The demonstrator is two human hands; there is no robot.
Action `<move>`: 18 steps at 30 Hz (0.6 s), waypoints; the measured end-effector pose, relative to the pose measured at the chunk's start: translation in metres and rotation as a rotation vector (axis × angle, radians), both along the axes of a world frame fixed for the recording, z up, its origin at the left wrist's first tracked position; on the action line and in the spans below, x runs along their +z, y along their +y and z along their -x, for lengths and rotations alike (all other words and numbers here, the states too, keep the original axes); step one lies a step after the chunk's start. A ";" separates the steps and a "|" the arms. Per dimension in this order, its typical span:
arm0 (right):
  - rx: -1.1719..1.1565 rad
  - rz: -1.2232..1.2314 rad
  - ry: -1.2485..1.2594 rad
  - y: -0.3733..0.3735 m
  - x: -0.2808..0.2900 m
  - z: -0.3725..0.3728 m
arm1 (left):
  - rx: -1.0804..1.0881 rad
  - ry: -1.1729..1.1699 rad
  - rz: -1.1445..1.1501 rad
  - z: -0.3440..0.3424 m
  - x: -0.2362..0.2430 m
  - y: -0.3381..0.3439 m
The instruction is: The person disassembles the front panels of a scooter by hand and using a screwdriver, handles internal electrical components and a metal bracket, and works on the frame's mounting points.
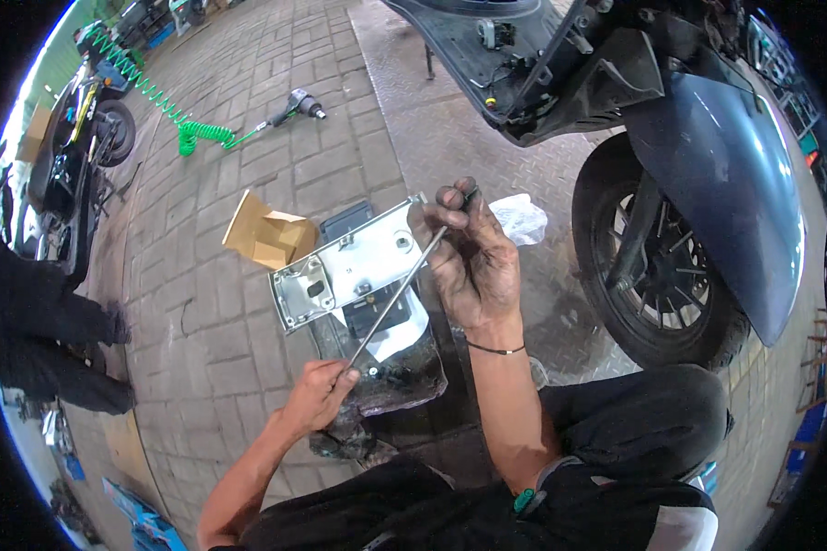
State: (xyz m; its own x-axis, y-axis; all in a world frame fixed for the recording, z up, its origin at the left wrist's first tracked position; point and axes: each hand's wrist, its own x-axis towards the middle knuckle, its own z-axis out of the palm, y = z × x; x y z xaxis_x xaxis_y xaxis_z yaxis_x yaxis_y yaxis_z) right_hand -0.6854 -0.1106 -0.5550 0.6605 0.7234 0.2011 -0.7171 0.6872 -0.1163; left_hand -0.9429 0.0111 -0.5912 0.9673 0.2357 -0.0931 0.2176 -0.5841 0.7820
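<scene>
A thin straight metal rod [390, 308] slants between my two hands. My left hand [322, 393] is closed around its lower end. My right hand [476, 262], palm turned up and dirty, has its fingers curled at the upper end of the rod. A small dark piece [471, 193] shows at those fingertips; its kind cannot be made out. Just beyond the rod lies a silver metal cover [363, 262] with raised edges and holes, tilted. Below it, partly covered, are a black part [377, 312], white paper [404, 338] and a black plastic bag [400, 381].
An open cardboard box [271, 231] and a clear plastic bag [521, 219] flank the cover. A scooter's front wheel [662, 262] and fender [717, 184] stand at right. An impact wrench [299, 106] with a green coiled hose [142, 87] lies on the paving. At left stands another person [41, 317].
</scene>
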 end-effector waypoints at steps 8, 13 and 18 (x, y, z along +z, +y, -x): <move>-0.033 -0.179 0.056 -0.015 0.005 -0.012 | -0.081 -0.058 -0.029 -0.027 0.005 0.001; -0.053 -0.153 0.036 -0.015 0.006 -0.011 | -0.081 -0.145 -0.056 -0.025 0.000 0.001; -0.088 0.067 -0.137 -0.018 0.000 -0.021 | -0.065 0.002 0.032 -0.022 0.010 0.005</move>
State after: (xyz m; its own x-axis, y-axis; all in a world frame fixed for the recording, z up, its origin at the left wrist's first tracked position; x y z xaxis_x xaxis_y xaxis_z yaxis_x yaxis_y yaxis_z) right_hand -0.6647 -0.1289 -0.5554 0.6916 0.6788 0.2469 -0.6287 0.7340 -0.2568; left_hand -0.9204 0.0156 -0.5817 0.9804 0.1689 -0.1020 0.1817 -0.5719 0.8000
